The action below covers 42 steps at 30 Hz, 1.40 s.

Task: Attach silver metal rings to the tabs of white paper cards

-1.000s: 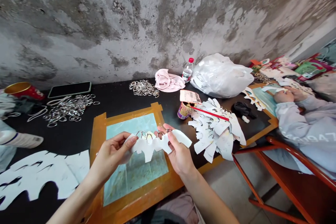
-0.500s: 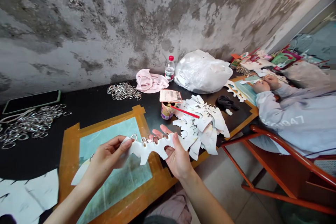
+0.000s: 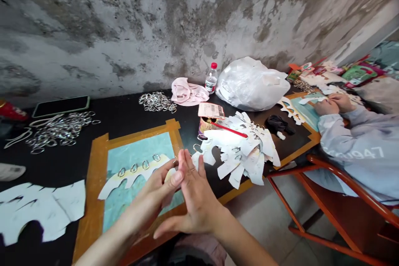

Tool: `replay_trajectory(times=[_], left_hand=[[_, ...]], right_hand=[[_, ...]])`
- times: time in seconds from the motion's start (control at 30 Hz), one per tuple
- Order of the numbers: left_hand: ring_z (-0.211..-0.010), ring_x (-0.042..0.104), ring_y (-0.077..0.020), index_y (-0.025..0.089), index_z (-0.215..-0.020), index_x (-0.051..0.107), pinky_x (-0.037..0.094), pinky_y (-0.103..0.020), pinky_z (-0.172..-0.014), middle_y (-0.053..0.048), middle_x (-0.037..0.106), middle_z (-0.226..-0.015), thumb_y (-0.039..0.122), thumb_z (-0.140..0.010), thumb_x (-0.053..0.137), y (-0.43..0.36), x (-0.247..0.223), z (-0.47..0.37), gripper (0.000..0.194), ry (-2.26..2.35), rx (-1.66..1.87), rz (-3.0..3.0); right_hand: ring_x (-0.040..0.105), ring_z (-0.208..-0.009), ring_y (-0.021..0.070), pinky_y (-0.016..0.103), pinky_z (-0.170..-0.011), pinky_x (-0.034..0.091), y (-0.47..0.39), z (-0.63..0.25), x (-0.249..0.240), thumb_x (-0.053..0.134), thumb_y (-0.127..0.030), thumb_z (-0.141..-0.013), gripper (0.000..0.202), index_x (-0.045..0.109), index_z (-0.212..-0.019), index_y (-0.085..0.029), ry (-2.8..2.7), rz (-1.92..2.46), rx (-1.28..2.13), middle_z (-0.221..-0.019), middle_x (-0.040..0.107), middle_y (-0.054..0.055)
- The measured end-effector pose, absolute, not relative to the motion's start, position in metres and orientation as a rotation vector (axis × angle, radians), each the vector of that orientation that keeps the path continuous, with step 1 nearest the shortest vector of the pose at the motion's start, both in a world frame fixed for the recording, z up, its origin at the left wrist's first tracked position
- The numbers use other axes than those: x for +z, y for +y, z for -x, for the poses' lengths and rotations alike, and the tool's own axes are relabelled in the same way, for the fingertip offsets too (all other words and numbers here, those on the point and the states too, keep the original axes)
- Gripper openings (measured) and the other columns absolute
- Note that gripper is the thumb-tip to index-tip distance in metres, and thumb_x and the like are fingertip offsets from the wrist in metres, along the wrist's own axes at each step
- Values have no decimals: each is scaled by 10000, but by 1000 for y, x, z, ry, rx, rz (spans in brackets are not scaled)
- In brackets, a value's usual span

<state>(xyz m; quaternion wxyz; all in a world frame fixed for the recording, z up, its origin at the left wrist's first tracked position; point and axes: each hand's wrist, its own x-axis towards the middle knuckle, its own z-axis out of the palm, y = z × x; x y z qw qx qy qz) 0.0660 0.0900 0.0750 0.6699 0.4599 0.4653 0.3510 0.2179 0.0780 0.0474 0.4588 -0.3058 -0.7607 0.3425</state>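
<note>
My left hand [image 3: 163, 189] and my right hand [image 3: 199, 199] meet over the lower right of the teal mat [image 3: 140, 141], palms toward each other. The left thumb presses against the right fingers; the right hand is spread, its thumb pointing left, nothing in it. Behind the left fingers lies a curved white piece [image 3: 107, 185] with several metal rings along its upper edge. Whether the left hand grips anything is hidden. Another white piece [image 3: 210, 141] with rings rests at the left side of the pile of white pieces [image 3: 243, 153].
Ring heaps [image 3: 59, 131] [image 3: 157, 102], a phone [image 3: 62, 106], pink cloth [image 3: 188, 91], bottle [image 3: 211, 79], cup [image 3: 205, 124] and plastic bag [image 3: 252, 83] line the wall side. White sheets [image 3: 43, 212] lie left. A co-worker's hands [image 3: 332, 104] are at the right, near a chair [image 3: 343, 174].
The white ringed piece has left my hands and one now lies at the pile's left side. My hands have come together. The view has shifted left, showing the piece on the mat.
</note>
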Motion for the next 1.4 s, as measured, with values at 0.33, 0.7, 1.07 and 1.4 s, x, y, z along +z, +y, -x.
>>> replay_trajectory(times=[0.33,0.7,1.07,1.4], left_hand=[[-735,642,-177,212,-844,683,504,-262,-714,-8,691,-775,392,-828,652,83,82,-34,183,1259,855,-1246],[-900,658,-210,237,-1159,669,536,-303,-795,-39,703,-1049,379,-942,484,69,80,-14,318,1188,891,-1294],[-855,697,-207,223,-1180,649,519,-269,-740,-42,736,-970,376,-943,501,68,65,-16,319,1446,907,-1522],[-892,672,-171,205,-1165,645,488,-232,-770,-36,720,-1060,379,-960,476,70,67,-33,318,1503,1018,-1499]], right_hand=[[626,-905,164,304,-795,534,84,-200,74,590,-64,-866,289,689,-1062,-253,-1607,994,563,-950,646,50],[575,-880,167,311,-783,525,100,-176,71,574,-50,-880,170,598,-1016,-148,-1953,877,292,-935,608,85],[599,-900,165,310,-787,534,114,-185,71,535,-93,-911,200,617,-1071,-179,-2077,814,347,-958,635,77],[612,-805,192,319,-708,542,114,-178,57,644,-51,-802,269,600,-1050,-148,-1969,745,3,-862,654,106]])
